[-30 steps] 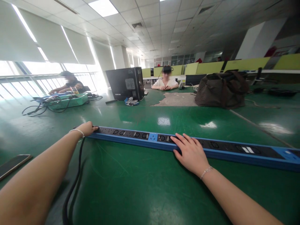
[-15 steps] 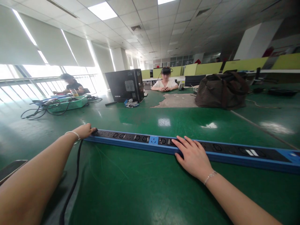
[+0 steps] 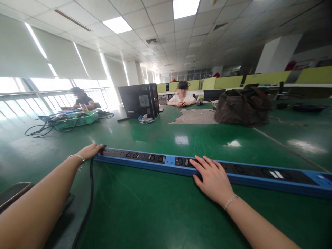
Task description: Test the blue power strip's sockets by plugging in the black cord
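Note:
A long blue power strip (image 3: 158, 168) with a black socket face lies across the green table. At its far left end, my left hand (image 3: 90, 152) is closed on a black plug (image 3: 103, 149), which sits at the endmost sockets. Whether the plug is fully seated I cannot tell. Its black cable (image 3: 89, 193) hangs from under my fingers and runs toward me. My right hand (image 3: 214, 178) lies over the middle of the strip, fingers spread on the socket face and thumb against the near side. Just left of it is a blue socket (image 3: 170, 160).
Farther back stand a black computer case (image 3: 137, 101), crumpled gloves (image 3: 146, 119), a green basket (image 3: 77, 120) with cables, and a brown bag (image 3: 241, 109). A dark flat object (image 3: 17, 193) lies by my left forearm. Two people sit beyond the table.
The view has tilted up slightly, so the things sit lower in the picture. My left hand has shifted slightly at the plug, showing more of it. My right hand stays on the strip.

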`<state>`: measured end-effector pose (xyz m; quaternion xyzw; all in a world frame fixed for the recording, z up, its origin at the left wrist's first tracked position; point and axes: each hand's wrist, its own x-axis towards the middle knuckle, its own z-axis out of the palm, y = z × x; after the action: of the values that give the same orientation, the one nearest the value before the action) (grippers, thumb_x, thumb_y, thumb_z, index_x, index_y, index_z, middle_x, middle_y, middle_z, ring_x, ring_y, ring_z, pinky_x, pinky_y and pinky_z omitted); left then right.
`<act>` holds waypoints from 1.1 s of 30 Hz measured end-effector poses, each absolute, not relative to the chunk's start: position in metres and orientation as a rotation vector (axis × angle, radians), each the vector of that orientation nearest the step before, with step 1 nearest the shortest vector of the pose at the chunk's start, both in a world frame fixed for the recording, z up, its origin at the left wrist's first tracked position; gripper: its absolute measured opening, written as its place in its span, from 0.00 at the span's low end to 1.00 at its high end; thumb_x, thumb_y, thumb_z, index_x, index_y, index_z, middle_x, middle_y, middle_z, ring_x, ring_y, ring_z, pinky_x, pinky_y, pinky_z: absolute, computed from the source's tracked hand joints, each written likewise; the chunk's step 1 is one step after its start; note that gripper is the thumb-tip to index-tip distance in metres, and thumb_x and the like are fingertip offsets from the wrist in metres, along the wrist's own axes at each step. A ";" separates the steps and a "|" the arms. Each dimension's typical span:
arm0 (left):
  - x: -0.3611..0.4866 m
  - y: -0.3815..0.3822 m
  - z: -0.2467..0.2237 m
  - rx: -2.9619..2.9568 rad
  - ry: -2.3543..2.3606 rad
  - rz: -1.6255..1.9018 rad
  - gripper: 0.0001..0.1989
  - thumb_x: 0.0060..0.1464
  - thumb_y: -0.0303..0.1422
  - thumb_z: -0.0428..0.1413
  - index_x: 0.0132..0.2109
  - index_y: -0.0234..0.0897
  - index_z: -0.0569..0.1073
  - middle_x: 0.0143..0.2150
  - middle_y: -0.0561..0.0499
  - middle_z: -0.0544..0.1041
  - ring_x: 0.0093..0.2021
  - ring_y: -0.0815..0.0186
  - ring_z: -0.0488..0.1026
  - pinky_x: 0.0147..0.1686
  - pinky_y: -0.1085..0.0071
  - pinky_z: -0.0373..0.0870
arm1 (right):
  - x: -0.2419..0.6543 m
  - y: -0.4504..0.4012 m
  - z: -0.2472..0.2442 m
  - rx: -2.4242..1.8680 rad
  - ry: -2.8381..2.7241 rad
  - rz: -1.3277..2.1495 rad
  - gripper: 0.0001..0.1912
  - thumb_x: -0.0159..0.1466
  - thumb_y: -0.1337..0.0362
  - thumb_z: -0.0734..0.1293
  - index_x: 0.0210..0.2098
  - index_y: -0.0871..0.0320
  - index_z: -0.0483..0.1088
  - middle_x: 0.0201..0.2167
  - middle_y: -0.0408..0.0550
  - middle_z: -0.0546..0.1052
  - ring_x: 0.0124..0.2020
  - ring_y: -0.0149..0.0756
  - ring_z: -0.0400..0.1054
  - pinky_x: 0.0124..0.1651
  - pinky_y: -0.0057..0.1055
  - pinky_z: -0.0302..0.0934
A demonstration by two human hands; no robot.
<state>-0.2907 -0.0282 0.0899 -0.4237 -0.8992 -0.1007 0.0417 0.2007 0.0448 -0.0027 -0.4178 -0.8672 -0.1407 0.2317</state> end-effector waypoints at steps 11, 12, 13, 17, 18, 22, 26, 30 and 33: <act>-0.223 -0.027 0.097 -1.556 -2.717 -0.429 0.24 0.51 0.52 0.41 0.37 0.38 0.71 0.33 0.50 0.75 0.37 0.61 0.71 0.36 0.70 0.65 | 0.200 0.043 0.001 -1.177 -2.408 -0.334 0.23 0.61 0.60 0.59 0.57 0.47 0.63 0.59 0.43 0.65 0.58 0.46 0.55 0.57 0.45 0.48; -0.210 -0.024 0.099 -1.611 -2.703 -0.411 0.24 0.50 0.52 0.41 0.36 0.39 0.71 0.31 0.50 0.75 0.35 0.61 0.71 0.34 0.70 0.65 | 0.200 0.042 0.001 -1.177 -2.407 -0.335 0.23 0.61 0.60 0.59 0.57 0.47 0.63 0.59 0.43 0.65 0.58 0.46 0.55 0.57 0.45 0.48; -0.197 -0.020 0.101 -1.658 -2.685 -0.383 0.24 0.50 0.52 0.41 0.34 0.39 0.71 0.29 0.51 0.74 0.34 0.61 0.71 0.33 0.70 0.64 | 0.199 0.042 0.001 -1.177 -2.406 -0.335 0.23 0.61 0.60 0.59 0.57 0.47 0.63 0.59 0.44 0.65 0.58 0.46 0.55 0.57 0.45 0.48; -0.155 -0.006 0.104 -1.772 -2.587 -0.262 0.21 0.51 0.49 0.41 0.30 0.40 0.70 0.28 0.51 0.74 0.33 0.62 0.71 0.32 0.70 0.63 | 0.199 0.042 0.002 -1.177 -2.406 -0.329 0.23 0.61 0.60 0.59 0.57 0.47 0.63 0.59 0.44 0.65 0.59 0.46 0.55 0.56 0.45 0.48; -0.148 -0.003 0.102 -1.782 -2.575 -0.247 0.21 0.50 0.49 0.41 0.29 0.40 0.70 0.28 0.50 0.74 0.33 0.61 0.71 0.33 0.70 0.63 | 0.199 0.042 0.002 -1.178 -2.407 -0.325 0.24 0.61 0.60 0.59 0.57 0.47 0.63 0.59 0.44 0.65 0.59 0.46 0.55 0.56 0.45 0.48; -0.136 0.005 0.091 -1.807 -2.548 -0.194 0.20 0.51 0.48 0.42 0.28 0.40 0.69 0.30 0.48 0.75 0.35 0.59 0.72 0.34 0.68 0.63 | 0.199 0.042 0.001 -1.177 -2.407 -0.305 0.24 0.61 0.60 0.59 0.57 0.47 0.62 0.59 0.45 0.65 0.59 0.46 0.54 0.57 0.45 0.47; -0.131 0.007 0.083 -1.807 -2.537 -0.143 0.20 0.51 0.48 0.41 0.29 0.40 0.70 0.32 0.46 0.76 0.38 0.57 0.73 0.35 0.67 0.64 | 0.199 0.042 0.001 -1.176 -2.401 -0.291 0.24 0.62 0.60 0.59 0.58 0.47 0.62 0.59 0.44 0.65 0.59 0.46 0.54 0.57 0.46 0.47; -0.124 0.007 0.083 -1.762 -2.534 -0.087 0.22 0.51 0.48 0.41 0.33 0.38 0.72 0.36 0.42 0.77 0.40 0.54 0.73 0.37 0.65 0.65 | 0.198 0.042 0.000 -1.171 -2.396 -0.291 0.24 0.62 0.60 0.59 0.57 0.47 0.62 0.59 0.44 0.64 0.59 0.47 0.54 0.57 0.46 0.47; -0.121 0.007 0.084 -1.733 -2.540 -0.044 0.23 0.51 0.48 0.41 0.36 0.37 0.73 0.38 0.40 0.78 0.42 0.52 0.73 0.38 0.63 0.65 | 0.198 0.042 0.000 -1.175 -2.396 -0.289 0.24 0.61 0.60 0.59 0.57 0.47 0.62 0.59 0.44 0.64 0.59 0.47 0.54 0.57 0.46 0.47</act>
<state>-0.1208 0.0074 0.0844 -0.5633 -0.8255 -0.0142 0.0330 0.1981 0.0416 0.0005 -0.4265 -0.8694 -0.1050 0.2265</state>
